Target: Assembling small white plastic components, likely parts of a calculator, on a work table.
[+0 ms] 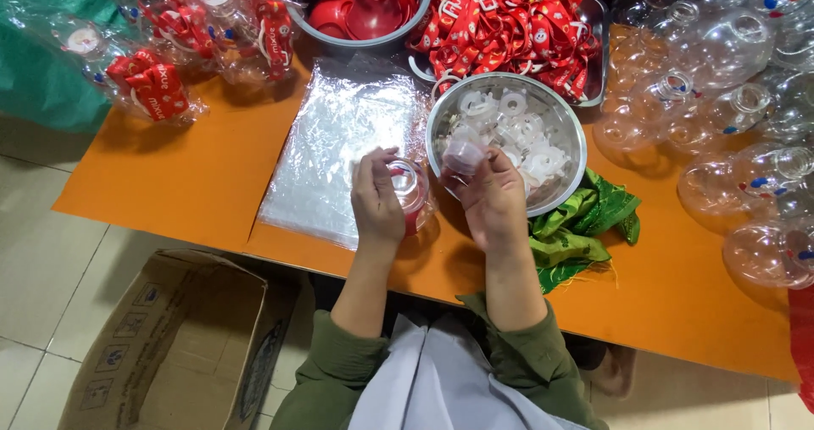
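My left hand grips a clear plastic bottle with a red base, its open mouth facing me, just above the orange table. My right hand holds a small translucent white plastic cap next to the bottle's mouth. Right behind that hand stands a steel bowl filled with several more white plastic caps and rings. A stack of clear plastic bags lies flat to the left of the bottle.
A tray of red lanyards and a bowl of red lids sit at the back. Bagged finished bottles lie back left, empty clear bottles fill the right. A green cloth lies by the bowl. An open cardboard box is on the floor.
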